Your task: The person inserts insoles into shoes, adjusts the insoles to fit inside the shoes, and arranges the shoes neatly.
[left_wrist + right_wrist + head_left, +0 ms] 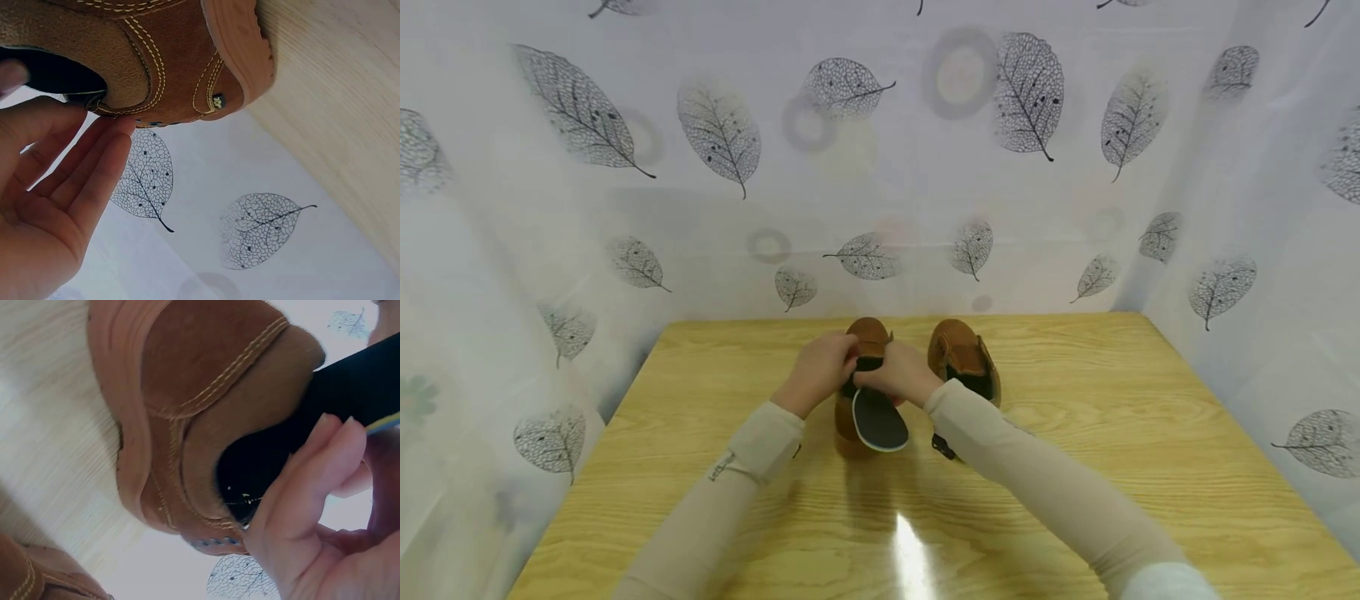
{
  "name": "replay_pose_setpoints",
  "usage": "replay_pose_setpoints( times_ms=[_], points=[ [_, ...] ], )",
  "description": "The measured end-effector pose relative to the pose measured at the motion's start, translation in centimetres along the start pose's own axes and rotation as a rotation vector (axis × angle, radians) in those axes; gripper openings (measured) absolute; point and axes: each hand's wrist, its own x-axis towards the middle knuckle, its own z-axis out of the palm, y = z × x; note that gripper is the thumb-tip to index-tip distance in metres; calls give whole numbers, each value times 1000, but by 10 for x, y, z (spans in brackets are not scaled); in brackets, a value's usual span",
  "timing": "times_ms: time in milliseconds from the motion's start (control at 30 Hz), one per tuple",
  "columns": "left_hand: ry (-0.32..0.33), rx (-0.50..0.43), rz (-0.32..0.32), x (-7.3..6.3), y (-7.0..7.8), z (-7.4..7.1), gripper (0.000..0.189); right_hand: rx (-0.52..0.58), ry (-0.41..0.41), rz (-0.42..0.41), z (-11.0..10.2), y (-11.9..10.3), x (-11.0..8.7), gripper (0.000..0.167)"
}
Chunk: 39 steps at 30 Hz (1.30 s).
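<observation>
A brown leather shoe (868, 327) with yellow stitching stands on the table, its toe toward the back. My left hand (818, 372) holds the left edge of its opening, with fingers along the upper (181, 69) in the left wrist view. My right hand (904, 372) pinches a dark insole (882, 422) with a pale rim. The insole slopes from the shoe's opening, and its rounded end overlaps the heel in the head view. In the right wrist view the black insole (359, 384) runs past the fingers over the shoe's dark opening.
A second brown shoe (953, 337) stands to the right, partly behind my right wrist. A small dark object (943, 447) lies beside my right sleeve. The wooden table (1090, 375) meets a leaf-patterned curtain (917, 183) at the back and sides.
</observation>
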Motion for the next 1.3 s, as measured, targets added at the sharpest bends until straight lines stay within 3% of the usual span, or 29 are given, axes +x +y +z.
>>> replay_pose_setpoints(
  times_ms=[200, 367, 567, 700, 900, 1300],
  points=[
    [-10, 12, 6, -1, -1, 0, 4, -107, 47, -32, 5, 1, 8, 45],
    [-10, -1, 0, -1, -3, -1, 4, -273, 90, -88, 9, -2, 8, 56],
    [-34, -7, -19, -1, -2, -3, 4, -488, 81, -99, 8, -15, -6, 60],
    [-40, -8, -19, -2, -2, -3, 4, -563, 59, -139, 9, -22, -17, 62],
    [-19, -14, -16, -2, -2, -3, 4, -573, 24, -165, 12, -28, -30, 58],
    [5, -31, -7, -4, -3, -3, 4, -471, 36, -92, 12, -25, -33, 57]
  ],
)
